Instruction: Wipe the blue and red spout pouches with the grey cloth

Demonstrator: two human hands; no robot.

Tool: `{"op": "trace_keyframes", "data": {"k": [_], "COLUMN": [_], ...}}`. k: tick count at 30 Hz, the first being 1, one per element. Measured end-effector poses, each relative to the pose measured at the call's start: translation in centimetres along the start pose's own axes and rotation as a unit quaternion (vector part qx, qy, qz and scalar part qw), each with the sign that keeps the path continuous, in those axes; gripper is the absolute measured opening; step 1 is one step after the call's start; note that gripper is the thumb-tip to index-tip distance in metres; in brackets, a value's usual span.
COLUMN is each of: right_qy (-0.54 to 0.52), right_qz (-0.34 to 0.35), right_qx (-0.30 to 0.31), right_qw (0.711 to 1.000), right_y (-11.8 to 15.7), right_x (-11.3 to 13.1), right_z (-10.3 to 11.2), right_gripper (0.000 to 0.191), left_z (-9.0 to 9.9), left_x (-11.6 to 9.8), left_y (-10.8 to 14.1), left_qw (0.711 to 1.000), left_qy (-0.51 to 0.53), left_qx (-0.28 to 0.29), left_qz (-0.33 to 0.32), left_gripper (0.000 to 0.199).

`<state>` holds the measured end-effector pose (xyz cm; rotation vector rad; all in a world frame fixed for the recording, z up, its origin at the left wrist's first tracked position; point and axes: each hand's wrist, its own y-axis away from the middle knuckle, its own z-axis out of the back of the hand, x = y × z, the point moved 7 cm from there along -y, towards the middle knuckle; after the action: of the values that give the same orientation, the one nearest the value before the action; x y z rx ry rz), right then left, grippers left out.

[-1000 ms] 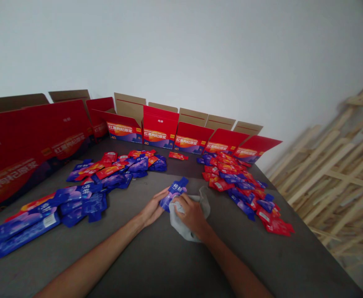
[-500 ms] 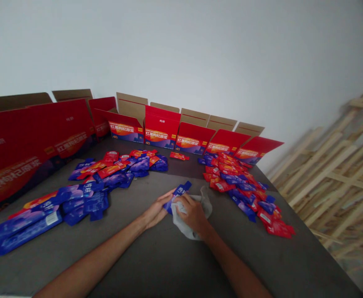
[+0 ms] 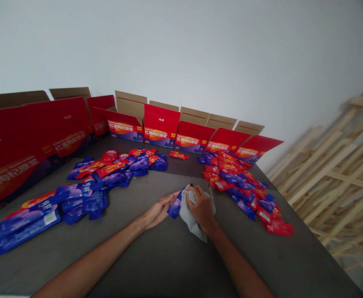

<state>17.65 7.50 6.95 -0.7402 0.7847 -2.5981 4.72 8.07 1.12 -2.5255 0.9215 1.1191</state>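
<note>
A blue-purple pouch (image 3: pixel 174 207) is held low over the grey table by my left hand (image 3: pixel 159 211), whose fingers lie along and behind its left side. My right hand (image 3: pixel 201 207) grips a light grey cloth (image 3: pixel 191 225) and presses it on the pouch's upper part. The cloth hides the pouch's top end and hangs down toward the tabletop. To the left lies a pile of red and blue pouches (image 3: pixel 113 179); to the right is another mixed pile (image 3: pixel 237 182).
Open red cartons (image 3: pixel 161 132) line the table's back, with larger-looking red cartons (image 3: pixel 29 145) on the left. One red pouch (image 3: pixel 179 155) lies by itself before the back row. Wooden pallets (image 3: pixel 342 182) stand beyond the table's right edge.
My right hand and the cloth have moved slightly right and up the pouch, covering its top end, which showed before. The pouch has shifted a little to the right.
</note>
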Motion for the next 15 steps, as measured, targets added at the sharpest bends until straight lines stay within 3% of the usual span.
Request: {"op": "trace_keyframes", "data": {"k": [4, 12, 15], "right_qy": [-0.016, -0.028, -0.016], "right_qz": [0.026, 0.126, 0.13], "right_qx": [0.023, 0.142, 0.147], "right_qw": [0.999, 0.981, 0.98], "right_y": [0.1, 2.0, 2.1], "right_x": [0.7, 4.8, 5.1], "right_z": [-0.4, -2.9, -3.1], "right_gripper": [0.016, 0.019, 0.021], "left_z": [0.0, 1.1, 1.0], "left_x": [0.3, 0.7, 0.7], "left_y": [0.0, -0.1, 0.0], "left_qw": [1.0, 0.998, 0.998], "left_qy": [0.018, 0.063, 0.058], "left_qx": [0.005, -0.015, -0.018], "left_qz": [-0.003, 0.008, 0.016], "left_gripper": [0.043, 0.047, 0.047]}}
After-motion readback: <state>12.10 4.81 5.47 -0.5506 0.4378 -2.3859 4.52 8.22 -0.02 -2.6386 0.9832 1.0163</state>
